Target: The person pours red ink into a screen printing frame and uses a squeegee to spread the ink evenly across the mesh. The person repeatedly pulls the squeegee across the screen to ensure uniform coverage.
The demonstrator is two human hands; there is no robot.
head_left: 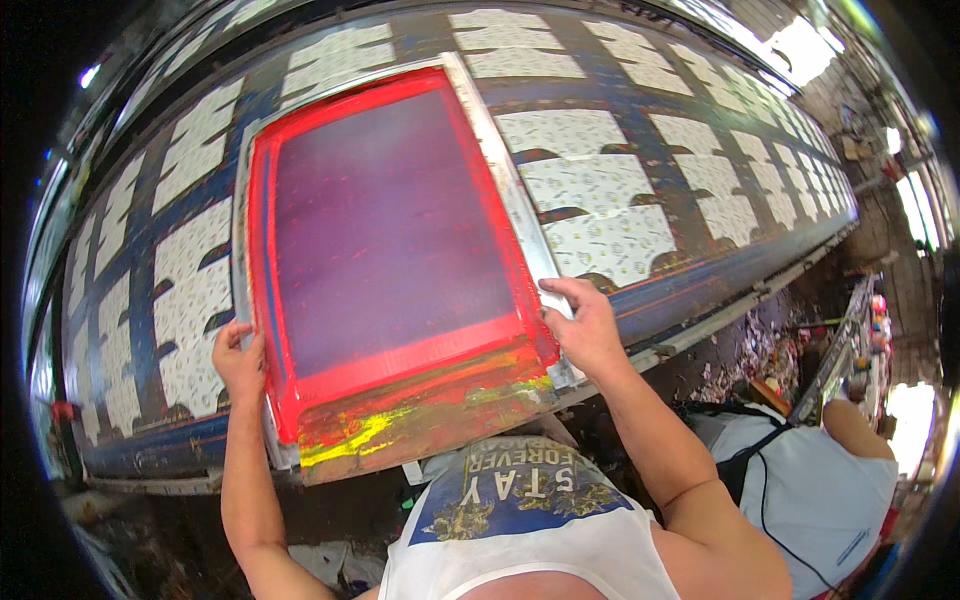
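Observation:
A rectangular printing screen [390,210], with purple mesh, red ink margins and a silvery metal frame, lies over the long table. My left hand [240,360] is at the frame's lower left side, fingers curled and gripping its edge. My right hand [580,325] grips the lower right side, thumb and fingers bent on the metal. Across the screen's near end is a brownish board [420,420] smeared with yellow, orange and red. Under and around the screen, the long dark blue table [640,310] carries rows of white patterned cut pieces [580,195], several on either side.
A person in a light shirt [800,500] is bent at my lower right, with a black cord over them. Scraps [750,360] litter the floor beyond the table's near edge, beside a metal rail [830,350]. Bright openings [920,210] show in the right wall.

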